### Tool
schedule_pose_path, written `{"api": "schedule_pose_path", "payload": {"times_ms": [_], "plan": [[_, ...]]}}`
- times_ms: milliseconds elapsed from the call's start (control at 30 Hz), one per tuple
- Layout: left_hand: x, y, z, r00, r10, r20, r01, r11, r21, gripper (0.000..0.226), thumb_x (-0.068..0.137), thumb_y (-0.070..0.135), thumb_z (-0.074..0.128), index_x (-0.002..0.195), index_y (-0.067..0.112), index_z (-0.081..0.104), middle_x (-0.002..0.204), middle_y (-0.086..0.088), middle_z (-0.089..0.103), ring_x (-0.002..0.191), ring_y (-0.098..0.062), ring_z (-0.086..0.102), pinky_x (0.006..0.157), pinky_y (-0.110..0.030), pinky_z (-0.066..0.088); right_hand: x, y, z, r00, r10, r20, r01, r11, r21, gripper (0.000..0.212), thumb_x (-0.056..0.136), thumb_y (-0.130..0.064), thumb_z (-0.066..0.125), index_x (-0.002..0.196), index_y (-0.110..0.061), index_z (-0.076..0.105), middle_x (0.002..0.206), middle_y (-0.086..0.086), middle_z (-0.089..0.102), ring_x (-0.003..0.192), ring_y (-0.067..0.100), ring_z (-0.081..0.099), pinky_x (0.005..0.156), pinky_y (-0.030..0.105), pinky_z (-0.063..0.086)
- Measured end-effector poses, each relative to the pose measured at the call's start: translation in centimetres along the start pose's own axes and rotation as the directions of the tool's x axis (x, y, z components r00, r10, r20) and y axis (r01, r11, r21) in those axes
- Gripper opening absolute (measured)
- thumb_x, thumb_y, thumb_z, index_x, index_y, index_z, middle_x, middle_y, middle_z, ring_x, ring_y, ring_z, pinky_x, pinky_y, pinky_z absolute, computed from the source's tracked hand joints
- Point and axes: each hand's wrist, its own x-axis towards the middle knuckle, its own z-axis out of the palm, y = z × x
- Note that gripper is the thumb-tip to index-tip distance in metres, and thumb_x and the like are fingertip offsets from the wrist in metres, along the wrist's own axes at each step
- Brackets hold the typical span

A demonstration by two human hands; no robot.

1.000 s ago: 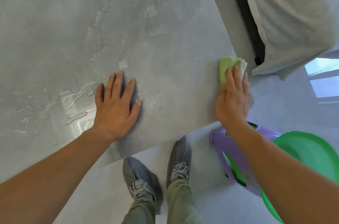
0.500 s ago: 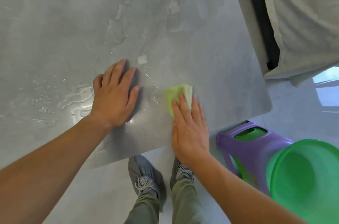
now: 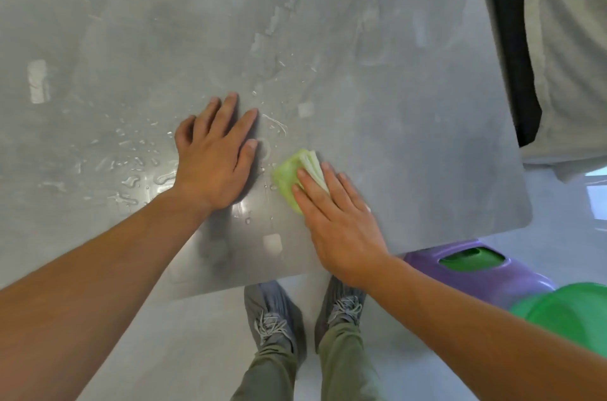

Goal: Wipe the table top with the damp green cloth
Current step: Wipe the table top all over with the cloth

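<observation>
The wiping step is under way on the grey tabletop [image 3: 410, 137]. The left hand [image 3: 213, 167] lies flat on it with fingers spread and straight, holding nothing; I read it as a brace. Just to the right of the left hand, not quite touching it, sits the folded green cloth [image 3: 289, 177], pinned under the right hand [image 3: 341, 226], whose fingers are stretched out flat across the fabric and press it down without curling round it. Only the cloth's far and left edges show past the fingertips. Water droplets [image 3: 131, 167] and small puddles bead the surface to the left of the left hand, with a few more just beyond its fingertips and between it and the cloth. That wet patch looks unwiped, so the next pass probably calls for lifting or shifting the left hand out of the way and sliding the cloth through under steady flat pressure, lest it bunch up. Well to the right of the left hand, below the tabletop's edge, stand a purple stool [image 3: 460, 272] and a green basin [image 3: 568, 312].
</observation>
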Motion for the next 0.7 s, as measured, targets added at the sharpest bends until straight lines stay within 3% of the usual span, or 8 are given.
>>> {"api": "schedule_pose_path", "payload": {"times_ms": [67, 133, 200, 300, 367, 467, 533, 700], "plan": [[0.0, -0.2, 0.0, 1.0, 0.007, 0.003, -0.007, 1.0, -0.002, 0.054, 0.101, 0.045, 0.025, 0.152, 0.03, 0.034, 0.166, -0.003, 0.016, 0.151, -0.028, 0.013, 0.113, -0.044, 0.006, -0.1, 2.1, -0.3, 0.979, -0.196, 0.054, 0.199, 0.979, -0.043, 0.063, 0.096, -0.02, 0.051, 0.155, -0.017, 0.029, 0.165, 0.005, 0.02, 0.152, 0.037, 0.012, 0.121, 0.054, 0.018], [0.0, -0.3, 0.2, 1.0, 0.011, 0.002, -0.011, 1.0, 0.002, 0.054, 0.101, 0.047, 0.027, 0.152, 0.032, 0.034, 0.166, -0.003, 0.016, 0.151, -0.028, 0.012, 0.112, -0.042, 0.004, 2.7, 4.9, -1.2, 0.972, -0.233, 0.017, 0.234, 0.971, -0.053, 0.061, 0.094, -0.017, 0.05, 0.153, -0.02, 0.033, 0.163, 0.002, 0.026, 0.15, 0.035, 0.021, 0.121, 0.053, 0.02], [0.2, -0.5, 0.2, 1.0, 0.016, 0.003, -0.016, 1.0, 0.0, 0.054, 0.1, 0.047, 0.028, 0.151, 0.033, 0.036, 0.166, -0.003, 0.018, 0.151, -0.028, 0.014, 0.111, -0.041, 0.006, 6.5, 6.9, -2.5, 0.999, -0.016, -0.05, 0.017, 0.999, 0.037, 0.061, 0.094, -0.013, 0.046, 0.153, -0.02, 0.033, 0.163, 0.002, 0.025, 0.15, 0.035, 0.02, 0.121, 0.054, 0.019], [0.4, -0.7, -0.4, 1.0, 0.017, -0.008, -0.017, 1.0, -0.021, 0.051, 0.1, 0.045, 0.026, 0.147, 0.033, 0.042, 0.163, -0.001, 0.025, 0.147, -0.029, 0.02, 0.109, -0.044, 0.011, 8.6, 4.7, -2.9, 0.949, 0.303, -0.088, -0.288, 0.946, 0.146, 0.06, 0.095, -0.01, 0.045, 0.153, -0.015, 0.033, 0.165, 0.003, 0.021, 0.152, 0.037, 0.013, 0.123, 0.052, 0.013], [0.6, -0.7, -0.8, 1.0, 0.007, -0.013, -0.008, 0.998, -0.057, 0.049, 0.1, 0.042, 0.027, 0.144, 0.031, 0.044, 0.161, 0.001, 0.029, 0.144, -0.028, 0.024, 0.108, -0.044, 0.014, 6.4, 1.9, -1.9, 0.978, 0.197, -0.067, -0.19, 0.976, 0.105, 0.058, 0.096, -0.012, 0.046, 0.153, -0.014, 0.034, 0.165, 0.005, 0.021, 0.151, 0.039, 0.013, 0.122, 0.053, 0.016], [0.8, -0.7, -1.2, 1.0, 0.004, 0.01, -0.003, 0.996, -0.09, 0.05, 0.098, 0.039, 0.031, 0.145, 0.026, 0.042, 0.16, 0.0, 0.028, 0.142, -0.027, 0.022, 0.109, -0.046, 0.016, 2.5, 0.5, -0.9, 0.991, -0.134, 0.025, 0.133, 0.991, 0.03, 0.056, 0.098, -0.021, 0.047, 0.153, -0.016, 0.035, 0.164, 0.003, 0.023, 0.152, 0.036, 0.014, 0.12, 0.054, 0.021], [1.2, -1.0, -1.4, 1.0, 0.015, 0.027, -0.013, 0.997, -0.075, 0.053, 0.098, 0.042, 0.033, 0.148, 0.025, 0.037, 0.163, -0.004, 0.021, 0.145, -0.028, 0.017, 0.112, -0.048, 0.016, 3.5, 2.2, -1.4, 0.984, -0.172, 0.055, 0.172, 0.985, 0.016, 0.057, 0.097, -0.022, 0.045, 0.153, -0.018, 0.036, 0.163, 0.001, 0.025, 0.152, 0.033, 0.017, 0.12, 0.053, 0.022], [5.0, -2.2, -2.2, 0.999, -0.012, 0.04, 0.012, 1.0, -0.019, 0.063, 0.1, 0.049, 0.026, 0.157, 0.023, 0.02, 0.168, -0.01, -0.001, 0.154, -0.03, -0.005, 0.121, -0.049, -0.004, 14.1, 6.5, -4.3, 0.944, 0.329, -0.04, -0.323, 0.94, 0.113, 0.058, 0.099, -0.017, 0.038, 0.156, -0.018, 0.025, 0.166, 0.001, 0.015, 0.152, 0.033, 0.01, 0.123, 0.051, 0.012]]}}
